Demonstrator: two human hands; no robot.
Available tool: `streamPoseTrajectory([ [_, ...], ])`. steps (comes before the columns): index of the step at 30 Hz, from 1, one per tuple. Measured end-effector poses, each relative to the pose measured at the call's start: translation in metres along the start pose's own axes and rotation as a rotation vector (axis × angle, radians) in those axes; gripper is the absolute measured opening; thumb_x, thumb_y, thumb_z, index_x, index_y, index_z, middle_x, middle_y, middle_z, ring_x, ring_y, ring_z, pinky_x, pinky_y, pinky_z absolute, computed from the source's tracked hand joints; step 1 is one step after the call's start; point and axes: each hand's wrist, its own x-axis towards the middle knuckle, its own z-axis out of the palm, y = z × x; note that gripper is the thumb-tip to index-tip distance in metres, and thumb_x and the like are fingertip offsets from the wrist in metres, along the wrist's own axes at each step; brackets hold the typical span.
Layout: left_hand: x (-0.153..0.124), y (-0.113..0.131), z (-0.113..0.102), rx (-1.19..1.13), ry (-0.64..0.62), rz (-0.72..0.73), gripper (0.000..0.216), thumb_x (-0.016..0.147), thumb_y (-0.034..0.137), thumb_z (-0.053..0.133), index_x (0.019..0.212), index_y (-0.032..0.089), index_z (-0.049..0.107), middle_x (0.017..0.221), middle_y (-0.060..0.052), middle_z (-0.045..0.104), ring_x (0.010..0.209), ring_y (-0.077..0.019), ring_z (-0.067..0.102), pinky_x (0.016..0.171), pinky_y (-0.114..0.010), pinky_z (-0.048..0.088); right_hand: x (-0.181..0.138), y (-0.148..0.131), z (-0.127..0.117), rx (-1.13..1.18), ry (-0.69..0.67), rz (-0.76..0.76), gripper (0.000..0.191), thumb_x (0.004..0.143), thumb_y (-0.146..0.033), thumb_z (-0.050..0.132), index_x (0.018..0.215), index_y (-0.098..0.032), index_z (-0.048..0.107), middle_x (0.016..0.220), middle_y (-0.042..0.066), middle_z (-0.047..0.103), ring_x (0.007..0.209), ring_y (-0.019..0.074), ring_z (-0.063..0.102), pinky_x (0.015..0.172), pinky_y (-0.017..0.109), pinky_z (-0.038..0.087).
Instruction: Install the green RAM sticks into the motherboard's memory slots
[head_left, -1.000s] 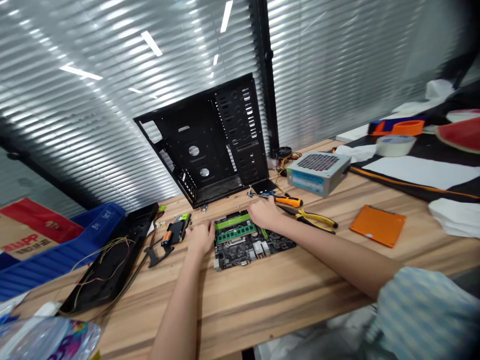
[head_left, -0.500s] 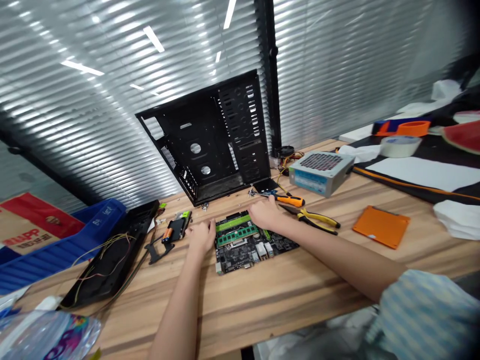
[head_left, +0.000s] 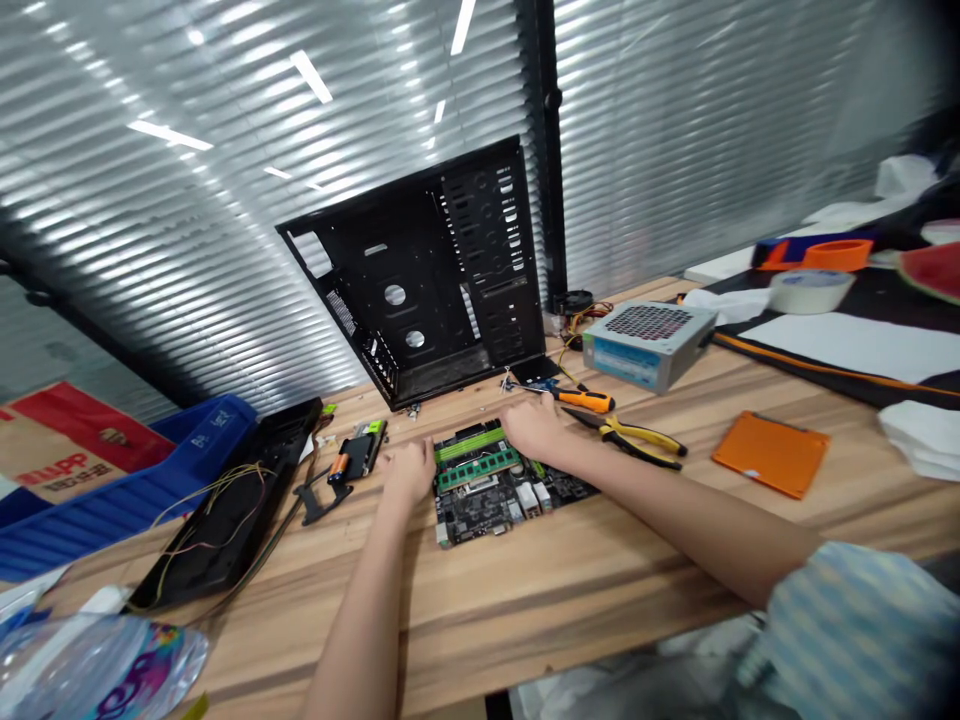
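A black motherboard (head_left: 487, 505) lies flat on the wooden table, with two green RAM sticks (head_left: 478, 462) seated side by side in its slots. My left hand (head_left: 409, 470) rests at the left end of the sticks, and my right hand (head_left: 532, 425) sits at their right end. Both hands touch the sticks or the board, but the fingertips are partly hidden. An orange-handled screwdriver (head_left: 589, 401) and yellow-and-black pliers (head_left: 630, 441) lie just beyond my right hand. A small black part with an orange-and-black battery (head_left: 352, 457) lies left of my left hand.
A black computer case panel (head_left: 480, 250) stands tilted behind the board. A silver power supply (head_left: 649, 345) sits to the right, beyond an orange plate (head_left: 771, 455). A long black panel with loose wires (head_left: 240, 505) and a blue crate (head_left: 127, 490) are at the left.
My hands stay in place at the sticks. The whole scene drifts slightly right in the view as my head turns.
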Motion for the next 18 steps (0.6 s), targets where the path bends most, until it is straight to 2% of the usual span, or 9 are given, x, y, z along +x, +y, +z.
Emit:
streamPoseTrajectory([
  [6,-0.002,0.0024,-0.0021,-0.009,-0.011,-0.015,0.054,0.097,0.039,0.019,0.099,0.014,0.067,0.109,-0.02,0.069,0.108,-0.0325,0.061,0.096,-0.053,0.035,-0.0009,-0.0003,0.0017,-0.002,-0.011,0.004,0.029,0.09,-0.01,0.039,0.091,-0.014,0.068,0.096,0.013,0.07,0.095,0.0283,0.061,0.084,0.043,0.03],
  [18,0.0003,0.0014,0.0035,-0.02,-0.01,-0.008,0.056,0.098,0.037,0.016,0.101,0.011,0.066,0.109,-0.022,0.068,0.11,-0.0331,0.061,0.096,-0.051,0.037,0.0004,-0.0018,0.0064,0.002,-0.021,0.011,0.034,0.089,-0.008,0.035,0.102,-0.013,0.066,0.103,0.015,0.069,0.099,0.0267,0.059,0.084,0.042,0.031],
])
